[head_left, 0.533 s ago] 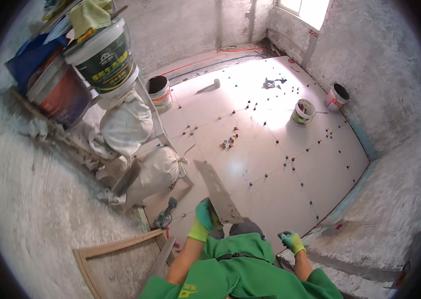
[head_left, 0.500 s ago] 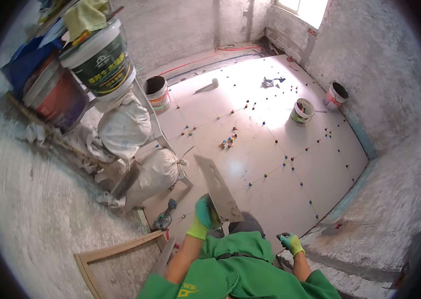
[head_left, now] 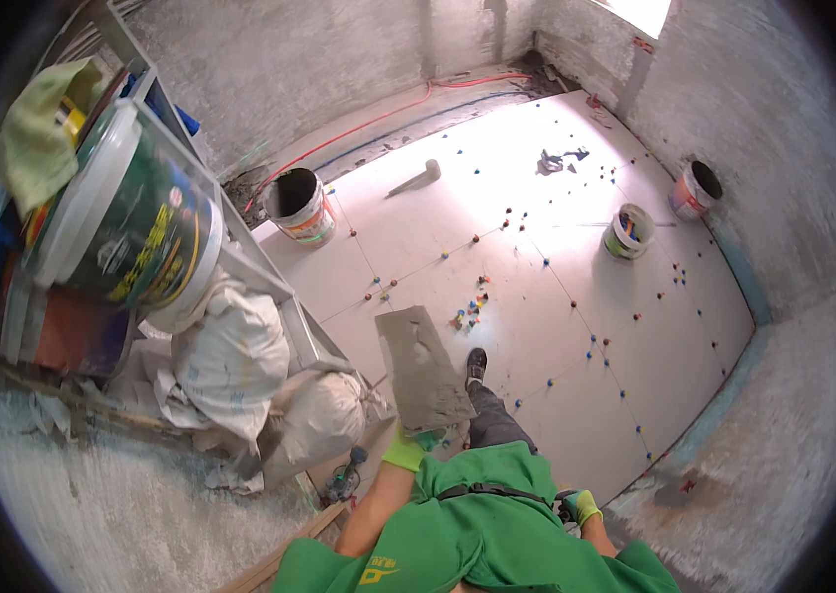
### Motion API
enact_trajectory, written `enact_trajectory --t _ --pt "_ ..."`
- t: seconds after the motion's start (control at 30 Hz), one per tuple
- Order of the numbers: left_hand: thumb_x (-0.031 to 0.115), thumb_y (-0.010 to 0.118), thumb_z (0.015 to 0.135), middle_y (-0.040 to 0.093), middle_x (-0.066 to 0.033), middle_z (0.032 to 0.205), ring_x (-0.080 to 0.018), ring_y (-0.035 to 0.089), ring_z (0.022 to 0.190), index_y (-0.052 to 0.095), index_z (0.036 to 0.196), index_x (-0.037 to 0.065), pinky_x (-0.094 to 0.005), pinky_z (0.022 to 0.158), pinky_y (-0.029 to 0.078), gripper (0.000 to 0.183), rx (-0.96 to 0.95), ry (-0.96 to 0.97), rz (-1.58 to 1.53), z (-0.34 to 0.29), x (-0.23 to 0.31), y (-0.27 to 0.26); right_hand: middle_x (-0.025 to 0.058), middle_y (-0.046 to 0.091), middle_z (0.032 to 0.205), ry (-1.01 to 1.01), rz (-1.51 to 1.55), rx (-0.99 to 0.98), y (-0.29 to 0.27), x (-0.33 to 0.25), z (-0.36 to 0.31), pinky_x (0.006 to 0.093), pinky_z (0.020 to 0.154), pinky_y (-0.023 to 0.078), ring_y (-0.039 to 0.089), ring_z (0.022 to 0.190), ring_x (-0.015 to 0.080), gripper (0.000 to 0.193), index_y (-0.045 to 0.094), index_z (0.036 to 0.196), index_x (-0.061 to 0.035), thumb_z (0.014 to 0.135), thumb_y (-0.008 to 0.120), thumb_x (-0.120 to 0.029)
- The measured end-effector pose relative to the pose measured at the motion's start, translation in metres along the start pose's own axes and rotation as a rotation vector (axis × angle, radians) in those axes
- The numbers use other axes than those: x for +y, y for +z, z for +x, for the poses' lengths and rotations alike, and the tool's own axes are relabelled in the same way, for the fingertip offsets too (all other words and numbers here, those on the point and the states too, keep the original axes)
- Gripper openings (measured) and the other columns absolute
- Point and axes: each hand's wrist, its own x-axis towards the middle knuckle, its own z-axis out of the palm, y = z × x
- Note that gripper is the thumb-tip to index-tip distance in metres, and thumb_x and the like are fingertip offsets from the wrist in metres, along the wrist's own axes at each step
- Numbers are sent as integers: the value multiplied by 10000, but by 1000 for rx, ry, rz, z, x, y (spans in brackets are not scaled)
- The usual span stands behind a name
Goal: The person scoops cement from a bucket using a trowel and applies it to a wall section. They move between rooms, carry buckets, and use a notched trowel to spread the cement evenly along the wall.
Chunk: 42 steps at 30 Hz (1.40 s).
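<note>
My left hand [head_left: 408, 450], in a green and yellow glove, is closed on a flat rectangular trowel [head_left: 423, 371]. The trowel's broad face tilts up toward me, and grey mortar seems to coat it; its handle is hidden. Beside my right hip, my gloved right hand [head_left: 584, 506] hangs low with curled fingers. Something dark shows at its fingertips, too small to name. Under both hands lie large pale floor tiles [head_left: 497, 425], dotted along the joints with small coloured tile-levelling caps [head_left: 550, 382]. My shoe [head_left: 477, 364] rests on the tiles just right of the trowel.
At left, a metal ladder [head_left: 294, 321] stands by stacked buckets [head_left: 131, 227] and white sacks [head_left: 230, 346]. A power tool [head_left: 344, 479] lies near my left arm. Farther off are an open bucket [head_left: 304, 222], a mallet-like tool [head_left: 414, 179], a bucket of caps [head_left: 625, 235] and another bucket [head_left: 693, 193].
The trowel has turned from a slanted, narrow view to show its broad face. My view has shifted, and one foot has come forward on the tiles. My right hand sits closer to my hip.
</note>
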Motion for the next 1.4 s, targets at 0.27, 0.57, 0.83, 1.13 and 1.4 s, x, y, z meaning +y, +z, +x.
enact_trajectory --t 0.27,0.57,0.83,1.13,1.4 --pt "279 445 949 614 -98 1083 -254 620 934 536 1216 24 -381 841 507 381 226 126 56 106 102 20 106 597 660 -229 12 156 -57 -313 21 315 418 413 531 466 184 507 494 1282 -40 775 477 -25" --pt "269 457 941 607 -90 1056 -250 618 907 539 1208 26 -376 816 505 370 355 189 43 182 185 28 65 596 658 -509 -34 361 -42 -580 27 280 404 423 530 455 127 471 479 1317 -92 847 503 -103" --pt "261 468 934 601 -83 1032 -246 616 883 542 1201 29 -372 793 503 362 421 158 66 271 285 6 168 647 665 -5 -172 206 8 -600 74 345 410 469 595 462 225 342 594 986 55 862 470 -239" --pt "251 480 926 595 -75 1004 -242 614 856 544 1193 31 -367 768 501 352 479 150 69 335 385 5 114 593 640 -53 83 272 59 -658 88 327 416 455 566 472 201 222 576 888 20 816 514 -180" --pt "242 490 918 589 -67 980 -238 612 832 547 1186 34 -363 745 499 344 589 203 20 378 445 -9 70 560 617 -152 -57 270 73 -833 143 310 412 432 532 458 171 225 575 890 11 831 538 -203"
